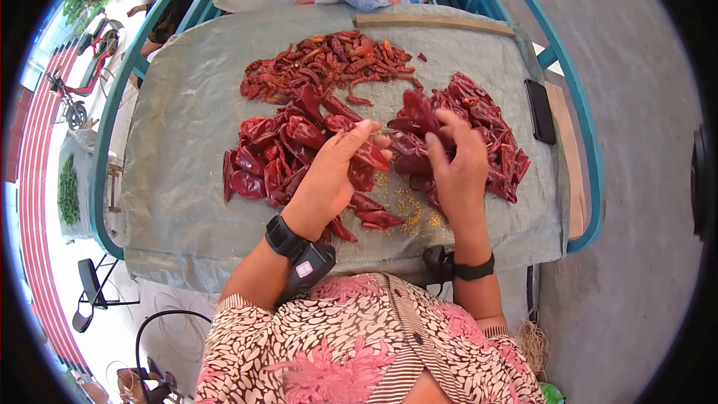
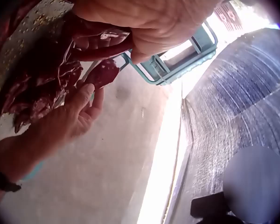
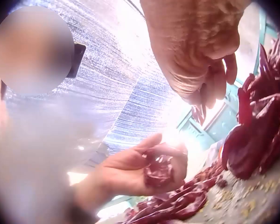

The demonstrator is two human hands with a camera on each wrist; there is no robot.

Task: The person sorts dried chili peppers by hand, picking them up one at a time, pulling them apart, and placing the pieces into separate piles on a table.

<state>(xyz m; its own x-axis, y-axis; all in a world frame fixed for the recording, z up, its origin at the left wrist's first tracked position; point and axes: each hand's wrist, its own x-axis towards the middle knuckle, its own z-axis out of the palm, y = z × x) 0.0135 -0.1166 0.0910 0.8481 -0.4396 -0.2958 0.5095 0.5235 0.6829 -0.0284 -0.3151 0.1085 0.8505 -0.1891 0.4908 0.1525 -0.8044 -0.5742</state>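
Observation:
My left hand (image 1: 329,179) grips a glossy dried red chili pepper (image 3: 158,172), fingers curled round it, beside a heap of broad red chilies (image 1: 258,153). Facing it, my right hand (image 1: 460,168) pinches a dark red chili (image 2: 102,73) between thumb and fingers, as the left wrist view shows. Under and beyond this hand lies a second heap of darker chilies (image 1: 493,135). Loose yellow seeds (image 1: 410,213) are scattered on the sheet between the heaps, close to a few single chilies (image 1: 374,217).
Farther back lies a pile of thin, wrinkled chilies (image 1: 321,67). A grey woven sheet (image 1: 172,157) covers the surface inside a teal metal frame (image 1: 591,179). A black phone (image 1: 540,112) rests at the right edge, a wooden strip (image 1: 434,24) at the back. Another person is at upper left.

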